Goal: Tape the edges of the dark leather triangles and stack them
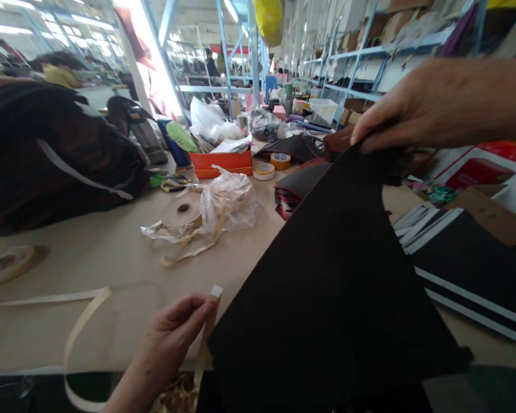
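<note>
My right hand [406, 109] pinches the upper corner of a black fabric panel [327, 275], which hangs down at a slant over the table's front edge. Lower and to the left, my left hand [176, 327] is closed on the end of a cream tape strip [86, 315], whose whitish tip stands up past the fingertips. The strip loops off to the left, toward a tape roll [8, 265] lying on the table. Left hand and panel are close together; whether they touch I cannot tell.
On the table [129, 246] lie a larger tape roll [183, 209] with a clear plastic bag [230, 201], scissors [175, 182], an orange box [221, 164] and small tape rolls [264, 171]. Black panels with white strips [477, 269] lie at right. A dark bundle [55, 149] sits at left.
</note>
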Demonstrator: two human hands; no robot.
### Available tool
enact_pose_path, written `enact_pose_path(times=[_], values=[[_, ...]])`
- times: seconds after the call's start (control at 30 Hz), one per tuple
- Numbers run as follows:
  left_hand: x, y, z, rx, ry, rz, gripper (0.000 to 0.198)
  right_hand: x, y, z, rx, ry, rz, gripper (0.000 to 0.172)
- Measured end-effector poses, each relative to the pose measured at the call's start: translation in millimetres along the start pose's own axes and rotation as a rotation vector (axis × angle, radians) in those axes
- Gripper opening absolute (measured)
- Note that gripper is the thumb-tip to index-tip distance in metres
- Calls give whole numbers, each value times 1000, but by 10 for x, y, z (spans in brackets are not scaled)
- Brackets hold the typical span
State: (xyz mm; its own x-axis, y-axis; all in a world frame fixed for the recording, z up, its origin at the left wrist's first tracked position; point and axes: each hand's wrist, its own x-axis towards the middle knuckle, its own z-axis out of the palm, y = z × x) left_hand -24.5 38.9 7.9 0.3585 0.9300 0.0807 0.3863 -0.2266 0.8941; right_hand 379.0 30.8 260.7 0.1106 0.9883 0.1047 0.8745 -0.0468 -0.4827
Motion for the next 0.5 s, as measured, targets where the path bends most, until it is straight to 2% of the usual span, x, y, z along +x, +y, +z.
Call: enact_pose_path(times=[0.07, 0.1, 0.17, 0.27, 0.33, 0.4, 0.5], values=[[-27, -79, -7, -92, -29, -98, 31, 237, -86, 480, -526, -148, -238, 33], [-40, -114, -11, -134, -22, -150, 31, 338, -82, 724, -679, -197, -343, 34], [-61, -152, -17, -194, 6, -224, 31, 487, 6, 1177, -752, -239, -403, 30], [-75, -92, 2, -215, 26, -217, 30, 558, 218, 1684, -748, -264, -385, 35], [-87, 11, 58, -189, -26, -172, 26, 498, 343, 1885, -741, -245, -355, 40], [-111, 130, 160, -152, -133, -130, 21, 351, 451, 1995, -698, -180, -315, 35], [-159, 285, 390, -140, -304, -108, 22, -36, 626, 2072, -510, -129, -261, 27]])
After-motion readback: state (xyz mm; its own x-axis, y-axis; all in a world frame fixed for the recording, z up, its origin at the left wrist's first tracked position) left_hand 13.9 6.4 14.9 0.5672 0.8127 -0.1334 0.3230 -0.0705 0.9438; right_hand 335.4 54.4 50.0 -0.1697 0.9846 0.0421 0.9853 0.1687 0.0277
